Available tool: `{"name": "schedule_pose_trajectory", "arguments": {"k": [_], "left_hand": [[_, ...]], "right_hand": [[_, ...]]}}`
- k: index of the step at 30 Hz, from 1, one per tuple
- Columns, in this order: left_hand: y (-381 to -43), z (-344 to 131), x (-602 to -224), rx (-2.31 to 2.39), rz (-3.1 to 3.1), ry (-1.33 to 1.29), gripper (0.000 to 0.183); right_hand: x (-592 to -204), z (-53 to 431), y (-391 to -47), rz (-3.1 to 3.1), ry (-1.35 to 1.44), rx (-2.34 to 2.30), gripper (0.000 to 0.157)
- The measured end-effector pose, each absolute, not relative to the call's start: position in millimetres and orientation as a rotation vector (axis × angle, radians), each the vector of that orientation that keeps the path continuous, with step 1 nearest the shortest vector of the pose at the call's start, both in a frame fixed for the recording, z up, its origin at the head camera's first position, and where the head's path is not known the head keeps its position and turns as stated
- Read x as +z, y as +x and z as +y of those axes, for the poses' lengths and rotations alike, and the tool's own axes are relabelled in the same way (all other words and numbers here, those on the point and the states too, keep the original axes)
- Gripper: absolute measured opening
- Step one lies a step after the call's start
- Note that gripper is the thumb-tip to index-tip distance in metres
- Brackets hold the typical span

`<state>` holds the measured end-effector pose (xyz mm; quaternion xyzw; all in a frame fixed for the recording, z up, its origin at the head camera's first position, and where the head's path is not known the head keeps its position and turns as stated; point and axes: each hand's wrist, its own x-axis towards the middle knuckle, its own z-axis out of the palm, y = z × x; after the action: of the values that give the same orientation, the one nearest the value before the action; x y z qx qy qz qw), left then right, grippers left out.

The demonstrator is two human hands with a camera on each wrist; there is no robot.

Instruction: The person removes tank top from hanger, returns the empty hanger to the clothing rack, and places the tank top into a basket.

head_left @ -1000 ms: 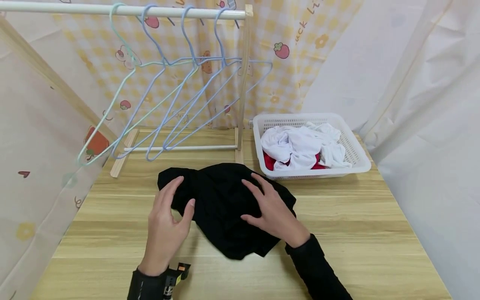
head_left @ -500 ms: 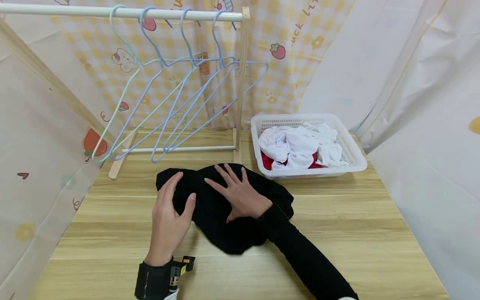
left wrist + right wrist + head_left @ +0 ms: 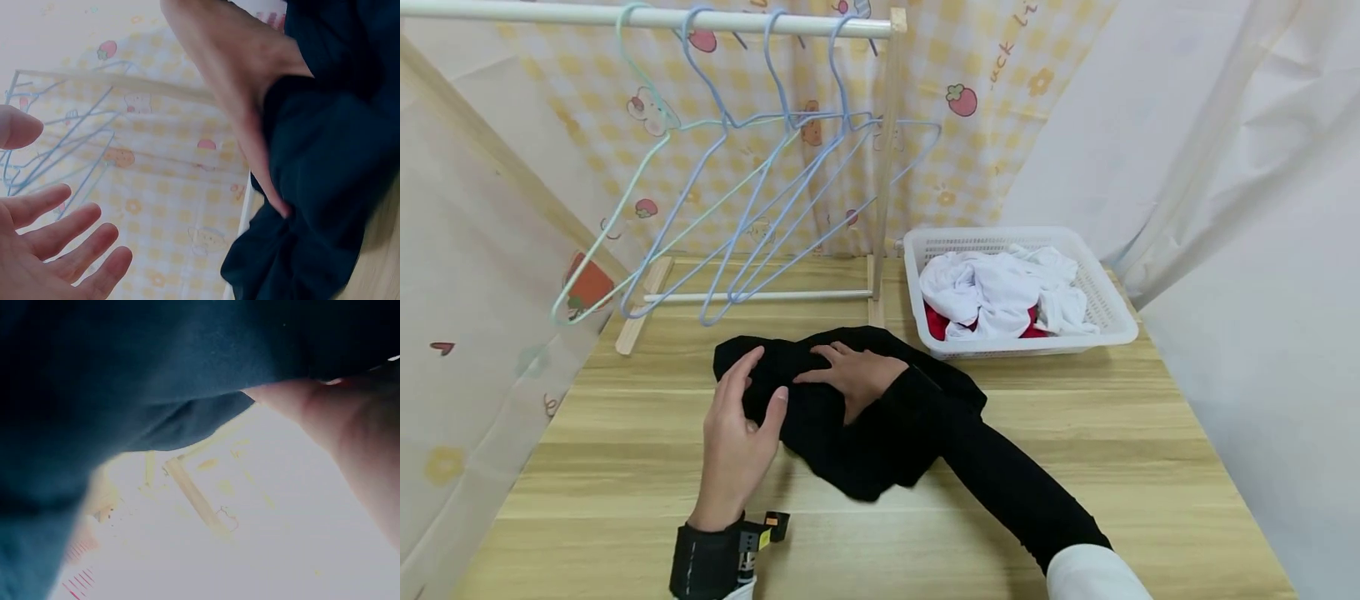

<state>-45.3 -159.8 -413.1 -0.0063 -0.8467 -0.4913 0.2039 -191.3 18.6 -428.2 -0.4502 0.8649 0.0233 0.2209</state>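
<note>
A crumpled black garment [image 3: 827, 450] lies on the wooden table, its surface bunched into folds. My right hand [image 3: 853, 375] reaches across the middle of it, fairly straight fingers pointing left and pressing into the cloth. In the left wrist view one long finger of that right hand [image 3: 237, 94] lies along the dark fabric, while folds cover other parts of the hand. The right wrist view is mostly filled by the garment [image 3: 156, 369]. My left hand [image 3: 737, 442] hovers at the garment's left side, thumb and fingers spread apart, holding nothing.
Behind the garment stands a rack with a white rail [image 3: 550, 12], where several blue and green hangers [image 3: 730, 242] hang. A white basket [image 3: 1120, 325] to the right holds white and red clothes [image 3: 1000, 292]. Patterned curtains [image 3: 970, 167] enclose the table [image 3: 1112, 467].
My right hand has moved left from the garment's right part to its middle and settled lower into the cloth. The garment's near edge has drawn in slightly. My left hand has stayed nearly still.
</note>
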Motion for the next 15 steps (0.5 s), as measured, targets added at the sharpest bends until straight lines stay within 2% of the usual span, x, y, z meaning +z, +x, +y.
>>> {"name": "schedule_pose_trajectory", "arguments": {"k": [6,15], "left_hand": [[-44.5,-164.4,-412.9,-1.388,-2.375,0.014,0.056],[-46.4,-165.6,-413.7,-1.383,-2.415,0.037,0.057]], "right_hand": [[-424.5,21.9,-187.4,2.429,-1.216,0.002,0.072],[-429.1,33.6,-170.1,2.487,-1.315,-0.089,0.047]]}}
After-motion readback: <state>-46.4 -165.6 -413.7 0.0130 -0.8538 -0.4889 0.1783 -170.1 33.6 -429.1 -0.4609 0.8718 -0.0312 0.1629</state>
